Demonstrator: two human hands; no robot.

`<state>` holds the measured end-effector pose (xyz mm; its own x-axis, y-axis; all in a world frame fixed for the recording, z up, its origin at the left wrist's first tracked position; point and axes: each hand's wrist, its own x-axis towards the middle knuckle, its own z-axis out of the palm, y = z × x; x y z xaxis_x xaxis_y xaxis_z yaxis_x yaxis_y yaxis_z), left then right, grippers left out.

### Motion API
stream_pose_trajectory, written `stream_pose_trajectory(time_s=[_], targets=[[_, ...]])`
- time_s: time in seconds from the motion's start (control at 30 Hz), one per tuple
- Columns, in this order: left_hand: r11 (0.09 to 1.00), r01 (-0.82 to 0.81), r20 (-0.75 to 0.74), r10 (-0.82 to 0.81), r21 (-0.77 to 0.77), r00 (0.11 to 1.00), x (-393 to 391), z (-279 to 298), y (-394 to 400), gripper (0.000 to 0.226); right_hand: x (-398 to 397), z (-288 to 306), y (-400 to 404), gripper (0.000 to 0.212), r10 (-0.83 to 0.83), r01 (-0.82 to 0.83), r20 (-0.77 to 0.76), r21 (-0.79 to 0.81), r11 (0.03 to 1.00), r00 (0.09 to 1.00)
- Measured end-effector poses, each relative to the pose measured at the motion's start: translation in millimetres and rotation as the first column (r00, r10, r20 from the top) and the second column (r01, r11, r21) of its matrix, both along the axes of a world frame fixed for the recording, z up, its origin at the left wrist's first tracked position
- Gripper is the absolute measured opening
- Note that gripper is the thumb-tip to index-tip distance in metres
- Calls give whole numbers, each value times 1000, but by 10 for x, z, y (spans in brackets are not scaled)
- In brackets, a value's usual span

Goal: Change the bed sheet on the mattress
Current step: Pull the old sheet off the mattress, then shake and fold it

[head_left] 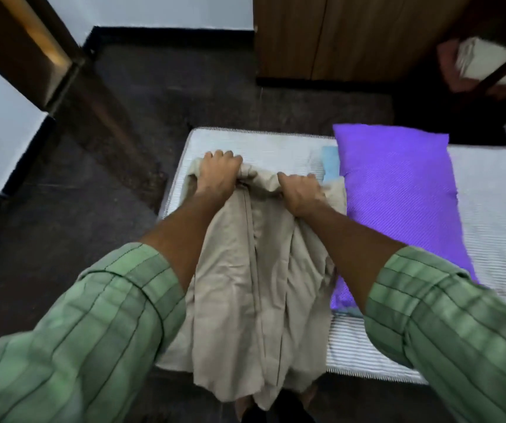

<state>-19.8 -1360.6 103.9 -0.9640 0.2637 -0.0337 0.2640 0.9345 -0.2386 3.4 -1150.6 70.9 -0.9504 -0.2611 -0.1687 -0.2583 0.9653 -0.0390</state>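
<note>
Green-sleeved arms reach out to where the left hand point(219, 172) and right hand point(302, 193) each clutch the bunched beige sheet point(257, 285) on the bare mattress point(496, 215), and spreading it may snag the purple pillow point(398, 190) alongside.

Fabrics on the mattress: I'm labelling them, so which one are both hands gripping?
The beige sheet, bunched and hanging off the mattress edge; the purple pillow lies untouched beside it.

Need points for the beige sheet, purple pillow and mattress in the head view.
beige sheet point(264, 288): head view, on the bunched middle between the forearms.
purple pillow point(398, 190): head view, on its top face.
mattress point(496, 215): head view, on the bare striped top right of the pillow.
</note>
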Motion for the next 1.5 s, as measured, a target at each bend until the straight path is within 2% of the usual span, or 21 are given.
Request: stream_pose_trajectory(time_s=[0.1,0.2,0.37,0.53,0.6,0.67,0.73,0.8,0.87,0.97,1.2,1.5], targets=[[999,-42,-132,44,17,990,-119,345,83,26,-206,352,33,31,3,4,-124,61,998,992],[997,-72,-156,77,37,985,-13,493,109,28,-170,467,80,35,27,-14,-199,67,998,980],[995,-18,-50,23,93,998,550,324,-36,32,377,326,60,45,68,-62,-94,59,996,993],[991,-26,150,6,130,989,1651,-329,-385,45,1612,-73,-187,53,21,-10,118,-93,996,993],[995,-31,272,4,94,962,2164,-532,-534,56,2134,-315,-330,60,4,29,263,-121,992,965],[1000,-11,448,3,14,894,2587,-731,-689,56,2573,-578,-479,63,6,41,423,-101,994,906],[1000,-3,628,13,-16,778,2849,-914,-836,54,2857,-782,-607,61,19,8,549,-46,999,836],[999,-33,735,20,3,677,2949,-1048,-917,55,2967,-904,-725,57,18,-8,589,-19,1000,808],[997,-61,748,2,52,664,2916,-1126,-880,53,2932,-948,-799,55,4,14,580,-27,1000,815],[991,-76,698,-20,106,715,2718,-1217,-705,53,2739,-1008,-867,56,-26,59,550,-43,997,835],[988,69,602,-137,135,787,2045,-1576,-225,54,2061,-1257,-766,53,-112,177,497,-85,981,861],[984,83,596,-163,161,787,1130,-2525,-139,67,1239,-2335,-358,81,-110,169,434,-100,980,894]])
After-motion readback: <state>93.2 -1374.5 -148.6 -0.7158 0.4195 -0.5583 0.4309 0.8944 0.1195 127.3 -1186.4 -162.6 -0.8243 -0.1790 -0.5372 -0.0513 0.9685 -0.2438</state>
